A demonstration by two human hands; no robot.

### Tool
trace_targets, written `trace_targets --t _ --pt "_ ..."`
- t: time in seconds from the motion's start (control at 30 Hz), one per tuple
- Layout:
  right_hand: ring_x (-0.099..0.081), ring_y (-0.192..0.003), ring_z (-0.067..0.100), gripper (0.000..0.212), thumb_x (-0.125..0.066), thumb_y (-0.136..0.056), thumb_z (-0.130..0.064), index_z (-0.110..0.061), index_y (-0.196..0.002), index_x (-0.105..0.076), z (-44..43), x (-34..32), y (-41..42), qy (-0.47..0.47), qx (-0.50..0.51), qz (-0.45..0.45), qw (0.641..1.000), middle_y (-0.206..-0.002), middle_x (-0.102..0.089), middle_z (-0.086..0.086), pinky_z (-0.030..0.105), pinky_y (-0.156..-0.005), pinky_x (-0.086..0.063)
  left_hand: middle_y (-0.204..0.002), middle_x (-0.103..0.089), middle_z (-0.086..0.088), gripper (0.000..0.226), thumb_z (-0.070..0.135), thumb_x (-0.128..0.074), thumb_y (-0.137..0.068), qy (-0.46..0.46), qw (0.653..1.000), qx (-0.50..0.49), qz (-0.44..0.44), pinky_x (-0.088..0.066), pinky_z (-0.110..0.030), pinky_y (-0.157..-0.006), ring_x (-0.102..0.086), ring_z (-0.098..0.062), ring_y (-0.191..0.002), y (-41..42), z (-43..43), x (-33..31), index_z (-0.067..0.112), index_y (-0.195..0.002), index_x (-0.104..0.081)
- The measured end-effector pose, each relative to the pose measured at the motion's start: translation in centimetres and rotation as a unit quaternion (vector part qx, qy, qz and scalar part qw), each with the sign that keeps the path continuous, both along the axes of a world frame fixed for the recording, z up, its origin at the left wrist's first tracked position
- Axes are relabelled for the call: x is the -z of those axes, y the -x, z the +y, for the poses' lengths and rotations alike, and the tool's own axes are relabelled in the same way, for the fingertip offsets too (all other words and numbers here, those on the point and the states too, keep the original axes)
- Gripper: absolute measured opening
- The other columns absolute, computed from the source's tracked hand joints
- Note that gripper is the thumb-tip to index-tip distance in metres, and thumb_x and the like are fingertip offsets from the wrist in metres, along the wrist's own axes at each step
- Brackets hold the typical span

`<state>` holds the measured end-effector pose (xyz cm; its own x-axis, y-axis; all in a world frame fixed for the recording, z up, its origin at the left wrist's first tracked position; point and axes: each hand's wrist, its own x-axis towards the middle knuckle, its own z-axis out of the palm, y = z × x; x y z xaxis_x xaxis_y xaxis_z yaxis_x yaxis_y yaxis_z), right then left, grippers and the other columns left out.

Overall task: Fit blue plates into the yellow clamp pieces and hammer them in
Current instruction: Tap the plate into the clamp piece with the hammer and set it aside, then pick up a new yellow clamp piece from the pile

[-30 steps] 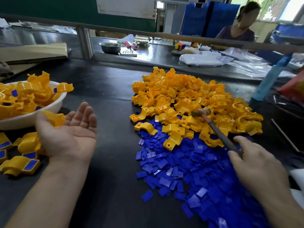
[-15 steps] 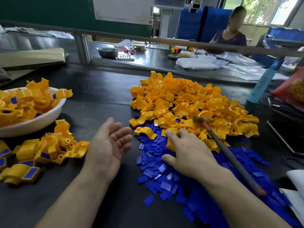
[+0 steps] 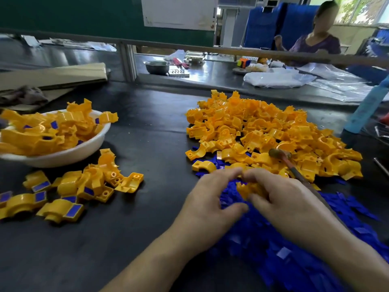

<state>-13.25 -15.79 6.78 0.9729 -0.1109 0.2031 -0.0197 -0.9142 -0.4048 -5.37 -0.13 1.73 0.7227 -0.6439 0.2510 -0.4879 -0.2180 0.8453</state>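
The work is somewhere in its middle, judging from the heaps. A white bowl [image 3: 92, 144] at the left edge of the bench [image 3: 151, 144] is full of yellow pieces, some showing a blue plate, and a small group of finished pieces [image 3: 84, 184] lies on the bench just in front of the bowl. Much is left: a large yellow heap [image 3: 263, 131] of bare clamps covers the right half of the bench, and the loose blue plates [image 3: 294, 249] spread from it toward the near right corner.

Both hands meet over the blue plates. The right hand [image 3: 284, 203] has its fingers curled round one yellow clamp piece [image 3: 250, 189]. The left hand [image 3: 210, 205] has its fingertips at the same piece, thumb held apart; the blur does not show if it pinches the piece or a plate. Probably a plate is about to be fitted.

The hammer [image 3: 282, 157] lies free on the yellow heap, its handle running under the right wrist, so it is near but a little in the way. Folded cardboard [image 3: 52, 74] lies at the far left corner, a blue bottle [image 3: 366, 110] stands at the right edge, and another person [image 3: 315, 43] sits beyond the rail.
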Motion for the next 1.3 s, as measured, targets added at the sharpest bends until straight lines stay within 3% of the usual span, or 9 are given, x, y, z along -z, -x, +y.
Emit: trace_targets --t 0.2,0.37,0.43,0.53,0.73,0.87,1.07,1.13,1.3 --pt "-0.051 -0.091 -0.016 0.035 -0.067 -0.084 -0.031 -0.051 -0.102 -0.046 0.7 -0.4 2.2 -0.095 0.01 0.008 0.995 -0.094 -0.056 -0.023 0.008 -0.068 -0.048 -0.108 -0.061 0.022 0.05 0.034 -0.069 -0.088 -0.039 0.998 0.046 0.014 -0.053 -0.027 -0.089 -0.06 0.0 -0.097 0.8 -0.4 -0.2 0.049 -0.132 -0.05" --pt "-0.048 -0.088 -0.004 0.06 -0.036 -0.083 -0.07 -0.052 -0.134 -0.01 -0.5 1.1 3.1 0.155 0.093 0.082 0.98 -0.113 -0.04 -0.025 0.014 -0.046 -0.033 -0.094 -0.071 0.008 0.028 0.034 -0.072 -0.08 0.007 0.985 -0.059 0.164 -0.059 -0.034 -0.081 -0.069 -0.008 -0.086 -0.4 -0.3 -0.1 0.037 -0.106 -0.064" --pt "-0.051 -0.096 0.001 0.065 -0.029 -0.082 -0.076 -0.051 -0.137 -0.006 -1.2 2.2 3.1 0.165 0.123 0.132 0.97 -0.119 -0.043 -0.019 0.014 -0.048 -0.034 -0.092 -0.073 0.005 0.023 0.037 -0.07 -0.079 0.05 0.962 -0.122 0.24 -0.061 -0.038 -0.079 -0.071 -0.011 -0.084 -1.6 0.1 -0.1 0.032 -0.101 -0.066" --pt "-0.056 -0.104 0.006 0.057 -0.028 -0.085 -0.073 -0.052 -0.136 -0.013 -1.3 3.0 2.7 0.17 0.114 0.171 0.964 -0.119 -0.047 -0.018 0.019 -0.062 -0.048 -0.088 -0.073 0.006 0.01 0.037 -0.066 -0.09 0.089 0.931 -0.19 0.298 -0.061 -0.032 -0.071 -0.071 -0.01 -0.079 -2.5 0.4 -0.2 0.029 -0.095 -0.067" --pt "-0.057 -0.094 0.002 0.027 -0.032 -0.095 -0.055 -0.046 -0.119 -0.039 -1.4 4.3 2.3 0.155 0.106 0.116 0.975 -0.107 -0.055 -0.018 0.021 -0.073 -0.051 -0.109 -0.068 -0.016 0.013 0.029 -0.06 -0.096 0.162 0.881 -0.186 0.404 -0.054 -0.052 -0.095 -0.067 -0.031 -0.103 -2.2 -0.6 0.1 0.017 -0.097 -0.065" --pt "-0.057 -0.082 0.002 0.019 -0.034 -0.094 -0.051 -0.041 -0.1 -0.05 -1.9 4.9 2.3 0.151 0.118 0.065 0.979 -0.092 -0.057 -0.017 0.021 -0.068 -0.048 -0.101 -0.073 -0.013 0.012 0.019 -0.056 -0.099 0.211 0.842 -0.113 0.484 -0.061 -0.041 -0.079 -0.074 -0.024 -0.092 -0.9 -1.9 0.5 0.008 -0.101 -0.062" --pt "-0.058 -0.067 -0.005 0.004 -0.059 -0.088 -0.038 -0.038 -0.085 -0.056 -2.2 4.6 2.4 0.018 0.152 -0.021 0.988 -0.069 -0.059 -0.019 0.013 -0.053 -0.045 -0.104 -0.074 -0.009 0.012 0.03 -0.062 -0.095 0.14 0.91 -0.089 0.379 -0.057 -0.047 -0.09 -0.071 -0.03 -0.098 -0.3 -1.6 0.9 0.024 -0.091 -0.073" --pt "-0.056 -0.073 -0.012 0.006 -0.065 -0.086 -0.032 -0.036 -0.085 -0.06 -2.2 4.5 2.5 -0.031 0.16 -0.053 0.985 -0.068 -0.059 -0.019 0.007 -0.062 -0.045 -0.098 -0.075 -0.005 0.011 0.04 -0.067 -0.088 0.126 0.931 -0.084 0.333 -0.055 -0.053 -0.092 -0.07 -0.033 -0.098 -0.2 -1.2 0.5 0.031 -0.087 -0.073" --pt "-0.058 -0.081 -0.011 0.027 -0.061 -0.09 -0.021 -0.038 -0.11 -0.061 -1.9 4.3 2.5 -0.077 0.152 -0.053 0.984 -0.088 -0.054 -0.03 0.004 -0.065 -0.047 -0.097 -0.075 -0.001 0.021 0.049 -0.07 -0.071 0.135 0.935 -0.042 0.325 -0.058 -0.027 -0.072 -0.072 -0.023 -0.093 0.4 -1.1 0.0 0.035 -0.086 -0.074"
